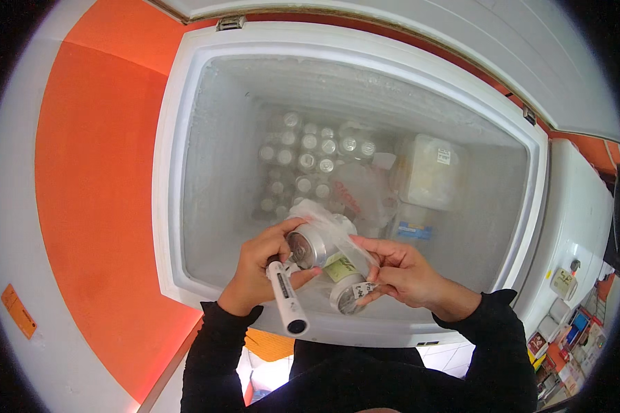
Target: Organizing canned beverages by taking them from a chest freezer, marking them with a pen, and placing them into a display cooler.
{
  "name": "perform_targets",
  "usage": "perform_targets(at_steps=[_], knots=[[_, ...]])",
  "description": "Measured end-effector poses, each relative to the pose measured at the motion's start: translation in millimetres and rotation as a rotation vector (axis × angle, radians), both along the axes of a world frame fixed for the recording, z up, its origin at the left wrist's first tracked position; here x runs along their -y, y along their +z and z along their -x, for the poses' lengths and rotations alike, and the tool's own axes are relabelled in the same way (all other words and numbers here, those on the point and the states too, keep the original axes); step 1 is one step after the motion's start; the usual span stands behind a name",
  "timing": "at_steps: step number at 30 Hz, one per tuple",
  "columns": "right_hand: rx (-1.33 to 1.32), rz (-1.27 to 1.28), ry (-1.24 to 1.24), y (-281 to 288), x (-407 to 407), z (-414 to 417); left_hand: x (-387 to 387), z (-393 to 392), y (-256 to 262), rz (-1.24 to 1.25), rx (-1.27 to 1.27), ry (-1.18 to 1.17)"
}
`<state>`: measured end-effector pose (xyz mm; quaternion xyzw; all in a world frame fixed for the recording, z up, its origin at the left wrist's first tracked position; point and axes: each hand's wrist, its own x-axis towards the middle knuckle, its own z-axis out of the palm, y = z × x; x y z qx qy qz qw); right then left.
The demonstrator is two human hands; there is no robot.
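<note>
My left hand (254, 269) grips a silver-lidded can (310, 247) tipped on its side, its pull tab facing left. The same hand holds a capped white marker pen (285, 294), pointing down toward me. A thin clear plastic bag (318, 214) is bunched around the can. Pinched in my right hand (405, 268) is the bag's right side. Beside those fingers, a second can (341, 281) with a green label hangs tilted, apparently inside the bag. A small white sticker (362, 290) with handwriting lies against its end, at my right fingertips. Both hands are above the front of an open chest freezer (169, 206).
Rows of upright cans (308, 149) stand deep in the frosty freezer. Right of them lie a plastic bag with red print (359, 193), a white-lidded container (429, 170) and a container with a blue label (414, 231). The raised lid (418, 36) is behind; another white appliance (573, 206) stands right.
</note>
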<state>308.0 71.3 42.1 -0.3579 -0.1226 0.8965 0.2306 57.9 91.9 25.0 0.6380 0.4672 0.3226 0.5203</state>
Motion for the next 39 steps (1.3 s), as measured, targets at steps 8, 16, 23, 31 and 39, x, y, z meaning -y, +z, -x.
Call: perform_targets(at_steps=[8,16,23,31,39], knots=[[-0.003,-0.015,0.130,-3.2,4.0,-10.6,5.4,17.2,3.4,0.053,0.076,-0.048],[0.005,-0.074,0.267,-1.2,-9.8,-24.0,17.4,31.5,2.9,0.121,0.246,-0.014],[-0.008,-0.154,0.356,-30.0,-20.0,-53.1,21.8,48.8,-7.4,0.298,0.406,-0.078],[0.339,-0.219,0.351,-103.6,-31.1,-79.9,33.0,97.8,10.5,0.382,0.583,0.425],[0.791,-0.192,0.331,-329.7,42.0,-34.2,-88.3,129.2,-1.8,-0.096,0.475,0.786]])
